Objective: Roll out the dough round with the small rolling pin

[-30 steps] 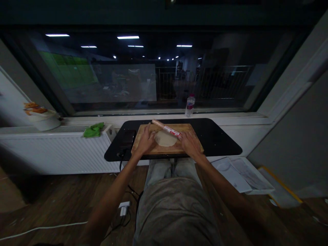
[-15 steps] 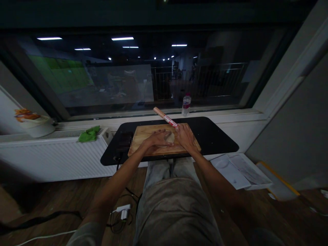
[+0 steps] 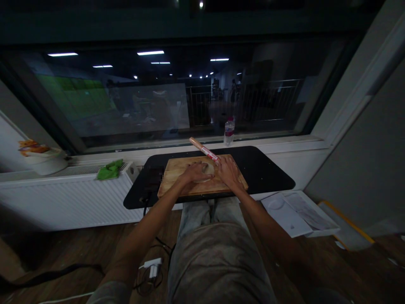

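A round, flat piece of pale dough (image 3: 209, 169) lies on a wooden cutting board (image 3: 173, 169). My left hand (image 3: 193, 172) rests over the left side of the dough, thumb and fingers apart around it. My right hand (image 3: 228, 171) is closed over the near end of a wooden rolling pin (image 3: 198, 144) with a red and white label. The pin slants up and to the left, its far end sticking out past the board's back edge. My palm hides its near end.
Beneath the board is a black tabletop (image 3: 268, 171) against the windowsill. A water bottle (image 3: 229, 131) stands on the sill. At left, a green cloth (image 3: 110, 169) and a white pot (image 3: 44, 160) sit on the radiator (image 3: 79, 207). An open white box (image 3: 311, 213) lies at lower right.
My left hand's fingers have drawn slightly closer together on the dough. The right hand and rolling pin keep nearly the same place; the whole view has shifted slightly.
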Motion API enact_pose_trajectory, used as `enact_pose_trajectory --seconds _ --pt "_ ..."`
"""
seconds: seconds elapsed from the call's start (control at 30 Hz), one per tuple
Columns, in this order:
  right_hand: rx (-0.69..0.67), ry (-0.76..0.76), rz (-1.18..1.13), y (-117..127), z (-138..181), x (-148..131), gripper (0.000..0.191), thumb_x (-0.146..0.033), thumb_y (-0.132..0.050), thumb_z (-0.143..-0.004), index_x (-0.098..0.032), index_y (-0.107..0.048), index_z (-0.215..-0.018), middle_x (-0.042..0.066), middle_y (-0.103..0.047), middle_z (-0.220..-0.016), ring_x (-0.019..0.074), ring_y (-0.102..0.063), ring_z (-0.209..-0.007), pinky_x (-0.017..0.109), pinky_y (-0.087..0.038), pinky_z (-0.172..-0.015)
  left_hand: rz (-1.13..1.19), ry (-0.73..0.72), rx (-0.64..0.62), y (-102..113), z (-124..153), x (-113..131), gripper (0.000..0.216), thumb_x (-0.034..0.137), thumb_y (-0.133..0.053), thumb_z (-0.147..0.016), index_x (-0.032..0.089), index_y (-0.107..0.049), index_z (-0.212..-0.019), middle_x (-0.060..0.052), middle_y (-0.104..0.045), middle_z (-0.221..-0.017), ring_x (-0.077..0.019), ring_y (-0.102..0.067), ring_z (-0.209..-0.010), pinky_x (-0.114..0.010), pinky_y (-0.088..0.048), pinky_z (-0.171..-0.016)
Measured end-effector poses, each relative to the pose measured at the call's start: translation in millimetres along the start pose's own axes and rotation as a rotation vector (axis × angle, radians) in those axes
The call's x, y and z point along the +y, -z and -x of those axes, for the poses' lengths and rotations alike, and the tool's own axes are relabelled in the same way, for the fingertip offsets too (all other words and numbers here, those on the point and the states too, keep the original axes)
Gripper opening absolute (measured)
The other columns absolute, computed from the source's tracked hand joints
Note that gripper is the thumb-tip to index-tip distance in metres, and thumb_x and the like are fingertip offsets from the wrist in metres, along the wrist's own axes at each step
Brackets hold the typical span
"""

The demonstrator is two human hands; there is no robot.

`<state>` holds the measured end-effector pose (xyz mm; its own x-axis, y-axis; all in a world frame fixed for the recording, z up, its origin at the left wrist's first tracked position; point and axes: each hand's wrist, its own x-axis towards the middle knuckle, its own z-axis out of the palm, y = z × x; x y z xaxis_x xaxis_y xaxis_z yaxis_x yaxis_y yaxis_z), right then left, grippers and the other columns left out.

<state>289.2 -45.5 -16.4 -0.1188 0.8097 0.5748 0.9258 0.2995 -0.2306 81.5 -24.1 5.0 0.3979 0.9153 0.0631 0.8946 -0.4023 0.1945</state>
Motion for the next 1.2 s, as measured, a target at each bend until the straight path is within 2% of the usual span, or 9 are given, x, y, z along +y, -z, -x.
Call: enact_pose_trajectory --seconds 0.17,0.37,0.43,0.67,0.83,0.93,1.03,1.13,1.2 --pt "-0.012 -0.016 0.017 -2 -1 0 0.043 -0.033 -0.04 -0.121 -0.019 -0.069 -0.15 0.017 -0.076 -0.138 0.0318 -0.063 -0.13 0.041 -0.044 -0.114 -0.002 0.168 0.062 3 -6 3 0.076 0.08 -0.064 -0.1 0.023 -0.071 -0.148 -0.02 -0.066 -0.164 -0.0442 -0.061 -0.152 -0.062 -0.045 -0.127" --pt "-0.042 -0.023 0.023 -5 -1 3 0.045 -0.032 -0.042 -0.12 -0.017 -0.068 -0.153 0.017 -0.075 -0.14 0.0316 -0.063 -0.131 0.042 -0.045 -0.116 -0.018 0.35 0.145 10 -9 0 0.079 0.081 -0.043 -0.109 0.018 -0.077 -0.142 -0.026 -0.069 -0.155 -0.0497 -0.059 -0.149 -0.067 -0.045 -0.123" --pt "-0.065 -0.027 0.014 -4 -1 2 0.046 -0.033 -0.041 -0.12 -0.016 -0.067 -0.155 0.017 -0.075 -0.144 0.0318 -0.063 -0.133 0.041 -0.045 -0.116 -0.011 0.346 0.166 8 -6 -9 0.073 0.076 -0.041 -0.112 0.02 -0.079 -0.141 -0.024 -0.068 -0.156 -0.0477 -0.061 -0.148 -0.066 -0.046 -0.122" --pt "-0.127 0.016 0.039 0 -2 -2 0.047 -0.034 -0.039 -0.121 -0.019 -0.07 -0.152 0.018 -0.075 -0.144 0.0334 -0.063 -0.134 0.043 -0.044 -0.118 -0.031 0.179 0.275 -15 20 -40 0.044 0.054 -0.055 -0.113 0.029 -0.077 -0.142 -0.017 -0.069 -0.146 -0.0394 -0.062 -0.14 -0.058 -0.05 -0.118" --pt "-0.149 0.038 0.032 -6 -2 2 0.049 -0.034 -0.039 -0.121 -0.017 -0.069 -0.156 0.018 -0.074 -0.145 0.0334 -0.063 -0.135 0.044 -0.044 -0.119 -0.004 0.143 0.344 -22 24 -42 0.04 0.05 -0.059 -0.112 0.025 -0.077 -0.139 -0.018 -0.07 -0.142 -0.0387 -0.062 -0.137 -0.057 -0.049 -0.119" --pt "-0.172 0.044 0.013 -10 -2 4 0.05 -0.034 -0.039 -0.121 -0.018 -0.067 -0.16 0.017 -0.073 -0.149 0.0333 -0.063 -0.137 0.044 -0.044 -0.12 0.068 0.149 0.398 -22 22 -42 0.038 0.042 -0.056 -0.113 0.02 -0.074 -0.14 -0.017 -0.073 -0.134 -0.0359 -0.067 -0.129 -0.053 -0.052 -0.116" --pt "-0.188 0.07 -0.025 -10 -2 3 0.05 -0.036 -0.04 -0.121 -0.021 -0.066 -0.162 0.015 -0.073 -0.153 0.0326 -0.062 -0.14 0.044 -0.045 -0.12 0.153 0.206 0.524 -19 21 -43 0.034 0.028 -0.048 -0.113 0.018 -0.072 -0.134 -0.017 -0.075 -0.127 -0.0339 -0.07 -0.122 -0.049 -0.054 -0.112" --pt "-0.206 0.109 -0.049 -5 -1 2 0.049 -0.035 -0.043 -0.121 -0.022 -0.068 -0.161 0.015 -0.074 -0.151 0.0313 -0.062 -0.14 0.042 -0.046 -0.119 0.152 0.308 0.685 -13 23 -43 0.031 0.026 -0.045 -0.113 0.018 -0.072 -0.127 -0.019 -0.073 -0.133 -0.0364 -0.066 -0.128 -0.052 -0.052 -0.116" --pt "-0.227 0.147 -0.059 0 0 1 0.046 -0.033 -0.045 -0.121 -0.023 -0.07 -0.158 0.014 -0.074 -0.149 0.03 -0.062 -0.14 0.041 -0.046 -0.119 0.131 0.331 0.716 -10 25 -42 0.032 0.028 -0.043 -0.114 0.019 -0.071 -0.128 -0.019 -0.071 -0.136 -0.0366 -0.064 -0.132 -0.052 -0.05 -0.12"
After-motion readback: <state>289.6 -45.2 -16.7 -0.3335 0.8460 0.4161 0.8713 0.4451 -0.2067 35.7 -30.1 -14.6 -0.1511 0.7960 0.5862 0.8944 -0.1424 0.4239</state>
